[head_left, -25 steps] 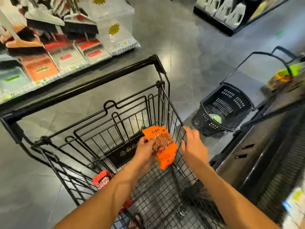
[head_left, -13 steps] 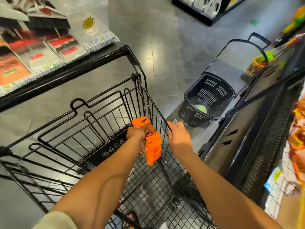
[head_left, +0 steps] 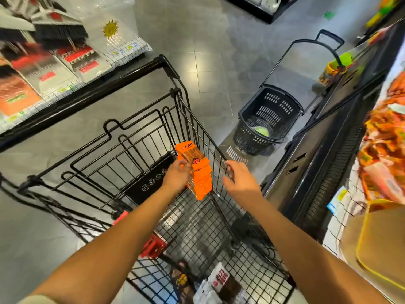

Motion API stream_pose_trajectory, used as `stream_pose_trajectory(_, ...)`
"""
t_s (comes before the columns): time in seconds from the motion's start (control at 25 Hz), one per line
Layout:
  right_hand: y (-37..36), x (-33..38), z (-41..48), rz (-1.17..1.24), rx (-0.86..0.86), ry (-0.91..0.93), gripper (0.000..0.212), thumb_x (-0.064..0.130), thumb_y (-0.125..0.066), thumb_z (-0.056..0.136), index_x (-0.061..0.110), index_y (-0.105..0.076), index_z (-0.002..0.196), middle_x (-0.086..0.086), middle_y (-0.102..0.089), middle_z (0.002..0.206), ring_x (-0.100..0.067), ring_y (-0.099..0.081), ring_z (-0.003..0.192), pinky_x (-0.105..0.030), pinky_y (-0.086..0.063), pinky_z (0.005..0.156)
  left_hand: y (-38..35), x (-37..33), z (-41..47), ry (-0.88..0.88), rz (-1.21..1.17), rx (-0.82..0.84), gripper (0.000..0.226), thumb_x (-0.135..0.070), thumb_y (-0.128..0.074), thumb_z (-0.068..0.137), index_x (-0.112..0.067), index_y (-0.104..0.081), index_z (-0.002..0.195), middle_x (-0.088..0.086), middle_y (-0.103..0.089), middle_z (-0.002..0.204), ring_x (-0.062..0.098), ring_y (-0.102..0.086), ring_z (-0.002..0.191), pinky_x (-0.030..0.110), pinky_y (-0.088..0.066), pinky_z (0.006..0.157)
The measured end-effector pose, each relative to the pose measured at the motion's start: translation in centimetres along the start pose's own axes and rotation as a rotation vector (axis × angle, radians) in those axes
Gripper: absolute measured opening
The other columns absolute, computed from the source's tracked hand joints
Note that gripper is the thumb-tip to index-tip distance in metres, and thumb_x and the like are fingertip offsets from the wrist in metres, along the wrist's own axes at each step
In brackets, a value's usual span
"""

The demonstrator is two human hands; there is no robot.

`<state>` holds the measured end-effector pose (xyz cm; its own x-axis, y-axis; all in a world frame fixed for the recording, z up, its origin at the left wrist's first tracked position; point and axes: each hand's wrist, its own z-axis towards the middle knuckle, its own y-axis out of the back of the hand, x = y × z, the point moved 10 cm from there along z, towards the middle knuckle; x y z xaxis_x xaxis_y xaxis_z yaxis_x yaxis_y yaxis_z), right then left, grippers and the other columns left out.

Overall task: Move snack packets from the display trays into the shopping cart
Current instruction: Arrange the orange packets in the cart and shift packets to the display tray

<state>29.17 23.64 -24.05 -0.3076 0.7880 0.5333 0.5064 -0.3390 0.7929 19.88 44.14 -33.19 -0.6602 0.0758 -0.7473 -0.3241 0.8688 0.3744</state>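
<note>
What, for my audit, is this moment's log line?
left hand: holds orange packets above shopping cart floor | right hand: at cart rim | packets: not yet released

Shopping cart (head_left: 140, 150) sits centre; plastic basket (head_left: 268, 119) on the floor to its right; broom shelf (head_left: 54, 69) far left; snack trays (head_left: 385, 137) right.

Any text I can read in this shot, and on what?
No text reads clearly.
Orange packets: characters on top strip, blurred.
White packet in cart: red characters, blurred.
Cart flap: icons, captions too small.
Red shelf tags: blurred.
</note>
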Motion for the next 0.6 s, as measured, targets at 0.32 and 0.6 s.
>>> stream_pose_trajectory(0.32, -3.7, -4.7, -17.8, 0.058, 0.056, 0.001, 0.037, 0.021, -0.061, 0.096, 0.022, -0.056, 0.133, -0.001, -0.049, 0.12, -0.017, -0.058, 0.094, -0.033, -0.051, 0.089, -4.9, 3.6, -18.4, -0.45, 0.51, 0.155, 0.04, -0.035, -0.052, 0.104, -0.022, -0.052, 0.142, 0.002, -0.047, 0.149, 0.023, -0.047, 0.135, 0.039, -0.04, 0.113)
stream_pose_trajectory(0.6, -3.6, -13.5, -33.9, 0.237, -0.088, -0.121, 0.043, 0.036, -0.06, 0.083, 0.016, -0.066, 0.121, -0.003, -0.054, 0.122, -0.014, -0.055, 0.107, -0.025, -0.042, 0.098, -14.7, 6.8, -32.8, -0.643, 0.763, 0.269, 0.047, -0.041, -0.047, 0.104, -0.025, -0.047, 0.148, 0.0, -0.036, 0.161, 0.025, -0.039, 0.144, 0.046, -0.041, 0.114)
